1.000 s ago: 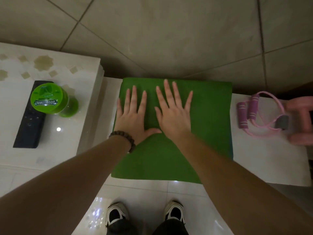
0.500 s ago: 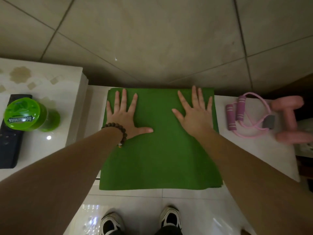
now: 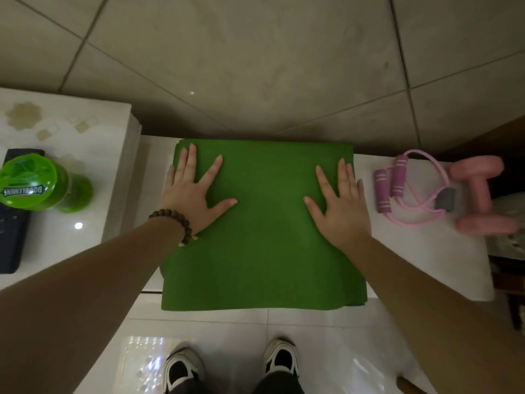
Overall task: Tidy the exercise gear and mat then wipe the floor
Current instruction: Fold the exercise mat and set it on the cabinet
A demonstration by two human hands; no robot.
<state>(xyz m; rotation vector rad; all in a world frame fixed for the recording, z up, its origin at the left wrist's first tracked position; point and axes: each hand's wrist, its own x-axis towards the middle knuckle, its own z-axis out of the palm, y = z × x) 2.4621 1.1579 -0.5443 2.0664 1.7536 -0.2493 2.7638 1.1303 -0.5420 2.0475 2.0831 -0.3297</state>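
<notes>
**Both palms flat on folded green mat**

Around the mat: to the right, a pink resistance band (image 3: 417, 191) w/ 2 purple foam grips lies on the white top, its loop touching a pink dumbbell (image 3: 480, 194) at the far right edge. To the left, on a higher white ledge, a green Doublemint tub (image 3: 31, 182) sits partly on a black remote (image 3: 12, 237). Nothing lies on the mat but the hands.

Surface: low glossy white tabletop (image 3: 420, 260) against a beige tiled wall; white floor tiles below, 2 black-and-white shoes (image 3: 183, 368) at the near edge.

Folded mat (image 3: 264, 240): square, plain green, layered edges at the near right corner, overhanging the front slightly. Left hand (image 3: 193, 194), bead bracelet on wrist, and right hand (image 3: 341, 206) press flat near the L and R edges, fingers spread, holding nothing.
</notes>
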